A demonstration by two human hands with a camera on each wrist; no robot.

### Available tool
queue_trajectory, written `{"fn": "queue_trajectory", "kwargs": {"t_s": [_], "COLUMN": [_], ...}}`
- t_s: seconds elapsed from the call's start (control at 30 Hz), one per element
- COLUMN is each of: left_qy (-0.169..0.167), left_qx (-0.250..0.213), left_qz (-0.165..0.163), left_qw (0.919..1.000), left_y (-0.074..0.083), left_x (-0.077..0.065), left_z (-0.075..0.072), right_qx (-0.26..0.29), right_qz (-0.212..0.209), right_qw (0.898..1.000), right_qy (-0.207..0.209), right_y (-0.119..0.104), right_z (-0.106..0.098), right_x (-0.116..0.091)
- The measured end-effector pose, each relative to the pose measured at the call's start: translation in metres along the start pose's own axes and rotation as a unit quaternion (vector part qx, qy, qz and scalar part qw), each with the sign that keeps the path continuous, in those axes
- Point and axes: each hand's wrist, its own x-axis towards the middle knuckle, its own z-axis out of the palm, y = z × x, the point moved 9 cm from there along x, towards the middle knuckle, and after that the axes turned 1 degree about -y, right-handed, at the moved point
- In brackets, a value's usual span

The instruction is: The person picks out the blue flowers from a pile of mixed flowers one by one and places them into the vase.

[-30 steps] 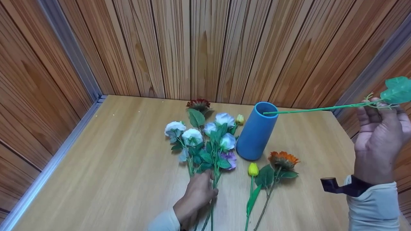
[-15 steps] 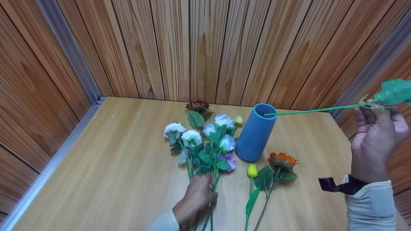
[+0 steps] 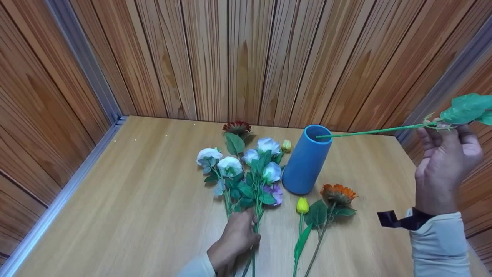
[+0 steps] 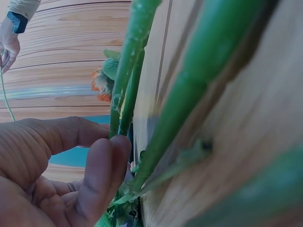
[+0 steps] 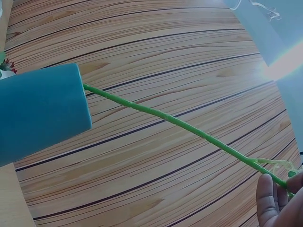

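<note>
At the right, my right hand (image 3: 447, 167) pinches a long green flower stem (image 3: 380, 131) just below its leaves (image 3: 467, 109); the bloom end lies out of the frame. The stem's far end meets the mouth of a blue vase (image 3: 305, 165), which stands upright; the right wrist view shows the stem (image 5: 165, 117) running up to the vase rim (image 5: 84, 97). My left hand (image 3: 236, 236) pinches green stems of a bunch of pale blue-white artificial flowers (image 3: 251, 165) on the table. In the left wrist view, thumb and finger meet on two stems (image 4: 125, 90).
Right of the bunch lie a yellow tulip (image 3: 302, 206) and an orange flower (image 3: 338, 193). A dark red flower (image 3: 236, 127) and a purple bloom (image 3: 273, 193) show around the bunch. Wood-panelled walls (image 3: 246, 57) border the wooden table (image 3: 127, 215).
My right hand has shifted left and slightly down with the leafy stem, whose far end stays at the vase mouth. The left hand and the bunch have stayed in place.
</note>
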Motion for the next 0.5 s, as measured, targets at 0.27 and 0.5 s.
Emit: {"fn": "queue_trajectory", "kwargs": {"t_s": [0.27, 0.5], "left_qy": [-0.015, -0.024], "left_qx": [-0.006, -0.015], "left_qz": [-0.006, -0.017], "left_qw": [0.9999, 0.9994], "left_y": [0.001, -0.002], "left_x": [0.001, 0.000], "left_z": [0.003, 0.004], "right_qx": [-0.012, -0.011], "right_qz": [0.007, 0.025], "right_qw": [1.000, 0.999], "right_qy": [-0.009, -0.018], "right_y": [0.009, 0.020], "right_z": [0.006, 0.013], "right_x": [-0.003, -0.003]}}
